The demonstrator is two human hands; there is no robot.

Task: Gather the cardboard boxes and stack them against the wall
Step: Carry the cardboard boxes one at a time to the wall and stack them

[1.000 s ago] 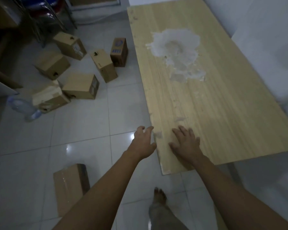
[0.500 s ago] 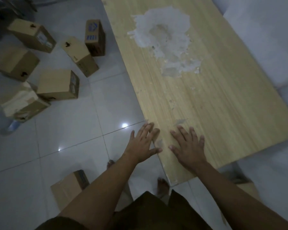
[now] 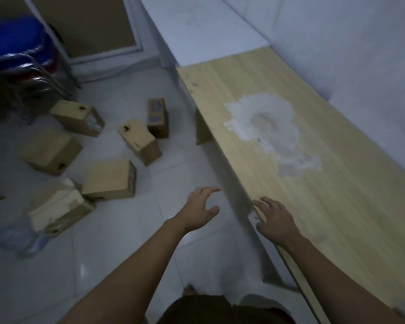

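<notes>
My left hand (image 3: 201, 208) hovers over the floor (image 3: 126, 253), fingers loosely spread, empty. My right hand (image 3: 275, 220) rests relaxed on the table (image 3: 337, 206) edge. 6 cardboard boxes (image 3: 109, 178) lie scattered centre left. A brown shape (image 3: 202, 130) sits half hidden under the table.

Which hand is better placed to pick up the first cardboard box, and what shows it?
Probably the left. The left hand hovers empty over the floor, on the side where the boxes lie, with the nearest box ahead to its left. The right hand is at the table edge, farther away.
</notes>
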